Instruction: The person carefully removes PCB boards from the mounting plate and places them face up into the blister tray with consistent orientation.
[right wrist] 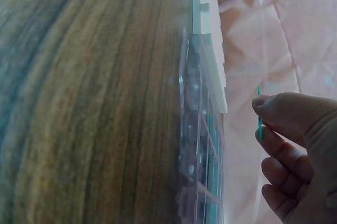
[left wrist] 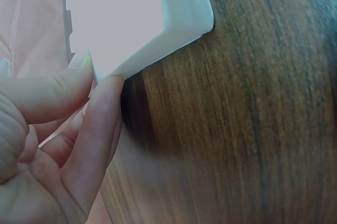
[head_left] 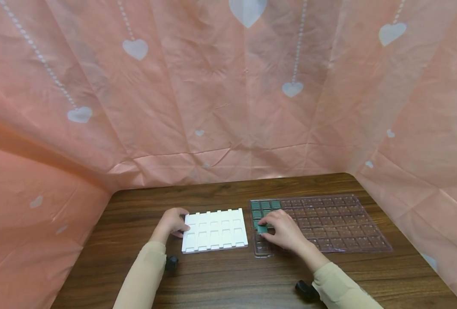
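Note:
My left hand (head_left: 172, 224) pinches the left edge of a white moulded tray (head_left: 219, 236) with rows of shallow recesses. In the left wrist view, thumb and fingers hold the corner of the white tray (left wrist: 121, 18). With thumb and fingertips, my right hand (head_left: 284, 231) pinches a thin green square piece (head_left: 262, 229) over the left part of a clear plastic tray (head_left: 338, 222). The right wrist view shows this green piece (right wrist: 260, 132) edge-on, apart from the clear tray (right wrist: 188, 150). Several green squares (head_left: 266, 205) lie in the clear tray's left compartments; my right fingers hide some.
Both trays lie side by side on a dark wooden table (head_left: 220, 279). Pink curtain (head_left: 213, 107) with white hearts hangs behind the table and at both sides. Black devices are at the left wrist (head_left: 171, 262) and right wrist (head_left: 306, 290).

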### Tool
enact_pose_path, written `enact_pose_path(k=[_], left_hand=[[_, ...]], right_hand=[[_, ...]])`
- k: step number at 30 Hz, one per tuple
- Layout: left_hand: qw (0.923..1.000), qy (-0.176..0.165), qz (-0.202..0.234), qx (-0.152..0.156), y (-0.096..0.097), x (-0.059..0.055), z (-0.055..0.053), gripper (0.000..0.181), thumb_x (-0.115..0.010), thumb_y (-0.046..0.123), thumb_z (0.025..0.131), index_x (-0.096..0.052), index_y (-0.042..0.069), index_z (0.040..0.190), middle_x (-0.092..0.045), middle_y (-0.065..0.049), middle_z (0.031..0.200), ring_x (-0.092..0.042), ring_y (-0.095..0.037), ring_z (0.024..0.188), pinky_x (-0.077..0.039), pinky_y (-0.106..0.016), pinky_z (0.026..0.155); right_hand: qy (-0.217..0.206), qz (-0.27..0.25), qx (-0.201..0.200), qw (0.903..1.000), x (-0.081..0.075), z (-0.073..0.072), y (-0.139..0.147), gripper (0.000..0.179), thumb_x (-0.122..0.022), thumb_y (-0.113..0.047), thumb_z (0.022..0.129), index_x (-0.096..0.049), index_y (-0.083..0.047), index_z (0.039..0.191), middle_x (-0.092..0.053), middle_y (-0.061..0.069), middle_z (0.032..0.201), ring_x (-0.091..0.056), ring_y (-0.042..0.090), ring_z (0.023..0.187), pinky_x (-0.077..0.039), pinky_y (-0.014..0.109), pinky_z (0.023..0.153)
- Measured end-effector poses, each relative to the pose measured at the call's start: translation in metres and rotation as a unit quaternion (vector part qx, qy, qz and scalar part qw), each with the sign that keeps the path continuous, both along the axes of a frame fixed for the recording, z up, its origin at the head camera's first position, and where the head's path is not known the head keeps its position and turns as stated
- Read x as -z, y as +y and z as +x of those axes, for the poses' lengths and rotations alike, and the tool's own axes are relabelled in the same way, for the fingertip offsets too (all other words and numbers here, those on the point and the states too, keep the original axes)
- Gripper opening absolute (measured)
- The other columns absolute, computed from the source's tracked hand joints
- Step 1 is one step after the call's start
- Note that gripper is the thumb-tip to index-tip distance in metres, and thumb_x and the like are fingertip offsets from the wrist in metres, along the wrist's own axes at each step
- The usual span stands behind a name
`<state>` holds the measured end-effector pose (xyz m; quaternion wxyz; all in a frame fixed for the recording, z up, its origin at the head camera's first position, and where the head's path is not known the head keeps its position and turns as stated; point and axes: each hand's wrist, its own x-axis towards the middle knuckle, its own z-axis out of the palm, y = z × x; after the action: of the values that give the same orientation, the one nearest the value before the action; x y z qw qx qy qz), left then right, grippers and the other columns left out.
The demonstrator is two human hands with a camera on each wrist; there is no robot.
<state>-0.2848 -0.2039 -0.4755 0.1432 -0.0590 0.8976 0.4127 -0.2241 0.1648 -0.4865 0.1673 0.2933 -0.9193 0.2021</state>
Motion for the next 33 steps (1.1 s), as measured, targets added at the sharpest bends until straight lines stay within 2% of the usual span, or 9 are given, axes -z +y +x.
enact_pose_path(k=[6, 18, 33], left_hand=[[1.0000, -0.001, -0.001, 0.003, -0.0003, -0.0002, -0.0006, 0.057, -0.076, -0.013, 0.077, -0.058, -0.007, 0.130, -0.057, -0.019, 0.087, -0.064, -0.027, 0.065, -0.061, -0.033, 0.052], [1.0000, 0.000, -0.002, 0.004, -0.0007, 0.0018, -0.0008, 0.057, -0.076, -0.013, 0.076, -0.059, -0.006, 0.129, -0.058, -0.020, 0.090, -0.064, -0.027, 0.068, -0.061, -0.033, 0.053], [0.9999, 0.007, -0.002, 0.006, -0.0013, 0.0039, -0.0014, 0.058, -0.076, -0.014, 0.075, -0.059, -0.007, 0.129, -0.058, -0.019, 0.091, -0.063, -0.028, 0.071, -0.061, -0.033, 0.053]], right_hand=[[0.014, 0.003, -0.007, 0.9999, 0.0040, -0.0001, -0.0009, 0.026, -0.087, -0.016, 0.071, -0.074, -0.015, 0.094, -0.070, 0.000, 0.098, -0.058, 0.024, 0.094, -0.053, 0.045, 0.083], [-0.037, 0.047, 0.002, 0.9982, 0.0053, -0.0027, -0.0043, 0.023, -0.085, -0.019, 0.075, -0.075, -0.014, 0.096, -0.069, 0.001, 0.097, -0.057, 0.023, 0.092, -0.052, 0.044, 0.080], [-0.041, 0.060, -0.009, 0.9973, 0.0090, -0.0090, -0.0051, 0.022, -0.084, -0.019, 0.076, -0.075, -0.014, 0.096, -0.069, 0.001, 0.097, -0.058, 0.025, 0.094, -0.052, 0.046, 0.080]])
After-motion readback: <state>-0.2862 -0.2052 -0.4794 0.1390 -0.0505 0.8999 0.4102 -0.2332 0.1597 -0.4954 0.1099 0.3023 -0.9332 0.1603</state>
